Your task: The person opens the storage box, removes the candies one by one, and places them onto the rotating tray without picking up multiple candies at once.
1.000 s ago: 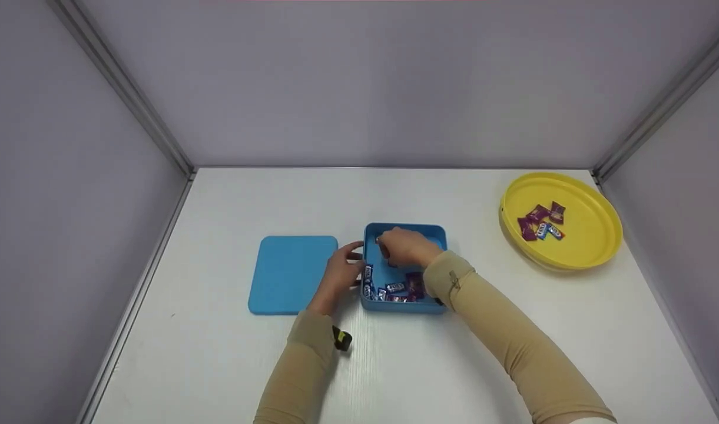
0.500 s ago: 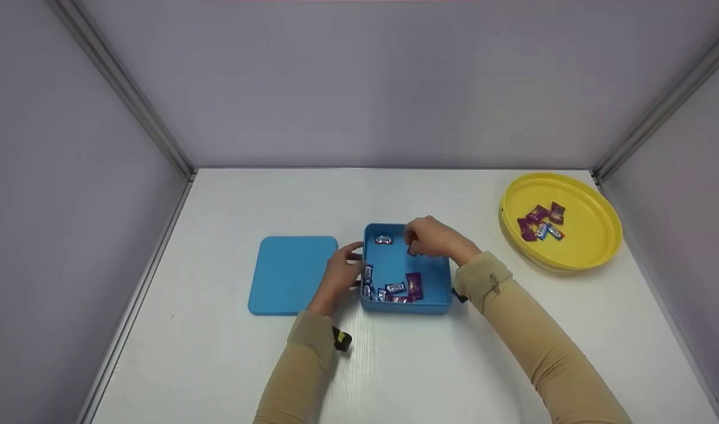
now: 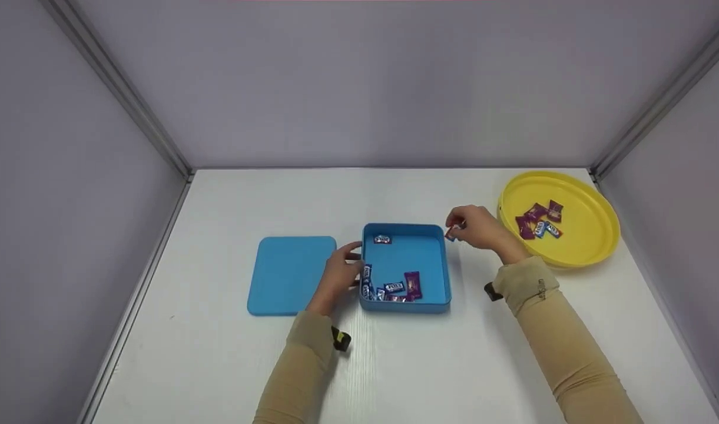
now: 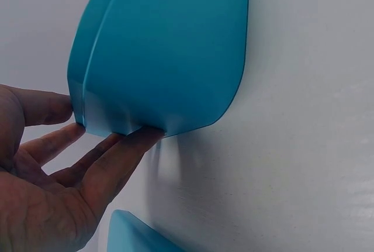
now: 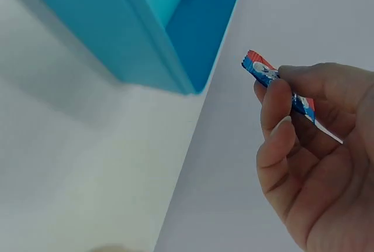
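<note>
Right hand (image 3: 480, 231) pinches a blue wrapped candy (image 5: 274, 82) between thumb and fingertips, mid-frame between blue box (image 3: 405, 268) and yellow plate (image 3: 595, 235); left hand (image 3: 338, 275), fingers spread straight, braces the box's left wall, steadying it

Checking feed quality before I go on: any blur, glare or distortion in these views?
Head view: sharp, even light, soft shadows, walls splay wide-angle. Left wrist view: blue box bulges, fisheye; left hand in focus. Right wrist view: right hand and candy crisp, table washed out.

One blue box (image 3: 406, 266), one lid (image 3: 290, 273), one yellow plate (image 3: 583, 241)
</note>
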